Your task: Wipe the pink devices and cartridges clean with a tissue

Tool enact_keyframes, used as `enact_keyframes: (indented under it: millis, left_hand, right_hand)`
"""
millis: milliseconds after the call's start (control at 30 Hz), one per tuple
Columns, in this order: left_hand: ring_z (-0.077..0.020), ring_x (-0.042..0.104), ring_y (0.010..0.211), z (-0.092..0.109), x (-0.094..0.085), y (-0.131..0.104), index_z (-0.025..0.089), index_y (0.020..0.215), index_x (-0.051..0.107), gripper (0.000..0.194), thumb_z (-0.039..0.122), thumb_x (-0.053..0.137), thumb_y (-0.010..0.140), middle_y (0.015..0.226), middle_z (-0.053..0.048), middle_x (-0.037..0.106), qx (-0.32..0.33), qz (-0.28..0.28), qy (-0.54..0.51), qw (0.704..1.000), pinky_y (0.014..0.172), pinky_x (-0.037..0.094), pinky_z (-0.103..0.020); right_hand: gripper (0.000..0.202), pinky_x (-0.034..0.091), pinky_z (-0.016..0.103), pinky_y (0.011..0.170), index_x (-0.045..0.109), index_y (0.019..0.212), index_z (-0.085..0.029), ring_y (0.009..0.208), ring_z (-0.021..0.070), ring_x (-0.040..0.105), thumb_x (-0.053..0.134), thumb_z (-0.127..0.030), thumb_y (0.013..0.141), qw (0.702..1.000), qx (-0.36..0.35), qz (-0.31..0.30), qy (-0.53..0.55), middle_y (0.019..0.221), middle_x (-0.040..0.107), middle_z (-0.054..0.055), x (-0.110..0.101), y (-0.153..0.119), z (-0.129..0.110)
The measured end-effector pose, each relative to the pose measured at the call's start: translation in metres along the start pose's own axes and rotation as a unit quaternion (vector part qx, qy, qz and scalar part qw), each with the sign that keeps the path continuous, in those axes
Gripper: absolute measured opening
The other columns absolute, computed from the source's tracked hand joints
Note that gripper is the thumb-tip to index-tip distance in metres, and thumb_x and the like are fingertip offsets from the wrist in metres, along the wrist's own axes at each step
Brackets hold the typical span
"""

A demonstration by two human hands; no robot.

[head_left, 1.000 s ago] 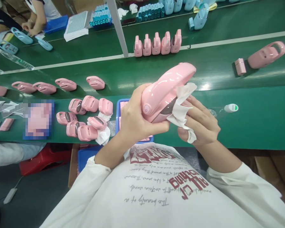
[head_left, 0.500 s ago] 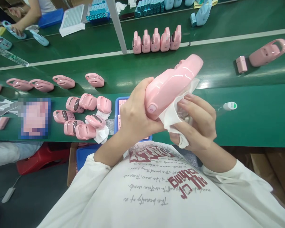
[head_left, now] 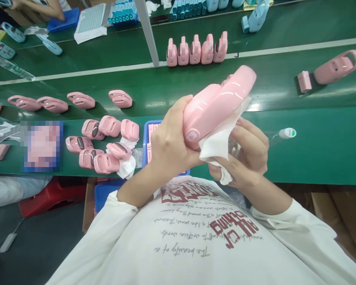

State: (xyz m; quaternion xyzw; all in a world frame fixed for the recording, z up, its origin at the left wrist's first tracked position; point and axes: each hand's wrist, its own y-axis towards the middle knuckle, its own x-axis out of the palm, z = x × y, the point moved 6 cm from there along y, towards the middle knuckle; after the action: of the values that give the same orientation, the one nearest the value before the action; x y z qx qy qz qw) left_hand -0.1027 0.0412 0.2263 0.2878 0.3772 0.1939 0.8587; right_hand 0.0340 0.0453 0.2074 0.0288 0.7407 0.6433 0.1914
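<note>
My left hand point(head_left: 173, 136) is closed round the lower end of a glossy pink plastic device point(head_left: 219, 105), which is tilted up to the right. A round button with a small mark faces me near its bottom. In my right hand point(head_left: 246, 152) a white tissue point(head_left: 218, 144) is pinched, its upper part lying along the device's right side. My right fingertips are partly hidden behind the tissue. Just left of my left hand, a blue tray point(head_left: 145, 136) of small pink parts is partly covered by that hand.
Several pink devices point(head_left: 106, 163) lie bunched on the bench at left, some on tissues. More pink devices point(head_left: 195, 49) stand in a row behind. A lying bottle point(head_left: 286, 133) and a pink device with a small block point(head_left: 304, 81) are at right. Another person's arm point(head_left: 52, 10) shows far left.
The pink device has turned slightly in my left hand, showing more of its upper left side. The tissue and my right fingers have shifted a little. At far left, the other person's hand has drawn back.
</note>
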Motion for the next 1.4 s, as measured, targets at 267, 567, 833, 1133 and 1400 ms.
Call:
enact_keyframes:
  millis: [267,567,833,1133,1400]
  left_hand:
    - [-0.0284,0.061,0.107,-0.009,0.004,-0.004,0.022,0.12,0.045,0.081,0.054,0.08,0.053,0.118,-0.009,0.061,-0.041,-0.056,-0.034,0.997,0.088,0.049,-0.038]
    - [-0.0285,0.059,0.11,-0.008,0.003,-0.003,0.024,0.12,0.045,0.078,0.058,0.077,0.058,0.121,-0.01,0.06,-0.043,-0.033,-0.022,0.998,0.09,0.048,-0.037]
    - [-0.0286,0.059,0.11,-0.011,0.004,-0.005,0.023,0.122,0.044,0.078,0.055,0.077,0.058,0.123,-0.009,0.059,-0.058,-0.064,-0.036,0.996,0.091,0.049,-0.038]
    - [-0.0298,0.058,0.112,-0.019,0.008,-0.006,0.025,0.122,0.046,0.077,0.051,0.078,0.057,0.119,-0.007,0.06,-0.082,-0.07,-0.019,0.994,0.089,0.051,-0.038]
    - [-0.0281,0.059,0.11,-0.017,0.008,-0.008,0.026,0.121,0.046,0.072,0.037,0.076,0.056,0.118,-0.005,0.06,-0.118,-0.094,-0.099,0.984,0.087,0.053,-0.039]
  right_hand:
    - [0.03,0.057,0.037,0.09,0.063,0.113,-0.022,0.109,0.0244,0.062,0.047,-0.027,0.089,1.0,0.015,-0.015,0.023,0.116,0.063,0.007,-0.007,-0.006,0.011]
    - [0.023,0.057,0.04,0.086,0.064,0.103,-0.021,0.109,0.0276,0.061,0.053,-0.031,0.085,0.999,0.014,0.006,0.029,0.119,0.06,0.008,0.001,-0.004,0.004]
    - [0.03,0.057,0.038,0.09,0.063,0.114,-0.021,0.111,0.0262,0.061,0.051,-0.026,0.087,0.998,0.026,-0.027,0.053,0.12,0.061,0.008,-0.002,-0.008,0.01]
    - [0.023,0.058,0.037,0.084,0.066,0.102,-0.02,0.105,0.0238,0.064,0.048,-0.028,0.09,0.997,0.071,-0.013,0.033,0.115,0.064,0.007,0.001,-0.008,0.022]
    - [0.03,0.055,0.038,0.087,0.067,0.114,-0.017,0.105,0.0246,0.064,0.048,-0.019,0.091,0.98,0.174,0.064,0.078,0.111,0.068,0.009,-0.01,-0.026,0.044]
